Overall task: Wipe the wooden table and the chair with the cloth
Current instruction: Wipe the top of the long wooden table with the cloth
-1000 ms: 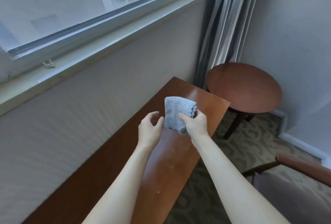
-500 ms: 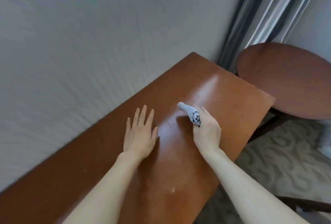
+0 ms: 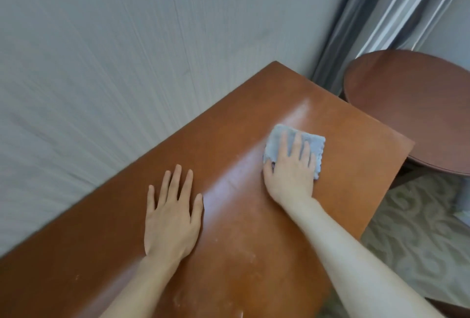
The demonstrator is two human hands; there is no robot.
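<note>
A long reddish-brown wooden table (image 3: pixel 254 119) runs along the wall, with pale specks of dust on its near part. A folded grey-blue cloth (image 3: pixel 277 137) lies flat on the table toward its far end. My right hand (image 3: pixel 290 172) presses down on the cloth, fingers spread over it. My left hand (image 3: pixel 173 216) rests flat on the bare wood to the left of the cloth, fingers apart, holding nothing. The chair shows only as a dark sliver at the bottom right corner.
A round dark wooden side table (image 3: pixel 412 111) stands just past the long table's far right corner. Grey curtains (image 3: pixel 376 19) hang in the corner behind it. A textured wall (image 3: pixel 114 63) borders the table's left edge. Patterned carpet (image 3: pixel 417 236) lies on the right.
The cloth went from held up in both hands to spread flat on the table under my right palm. My left hand let go and settled flat on the wood.
</note>
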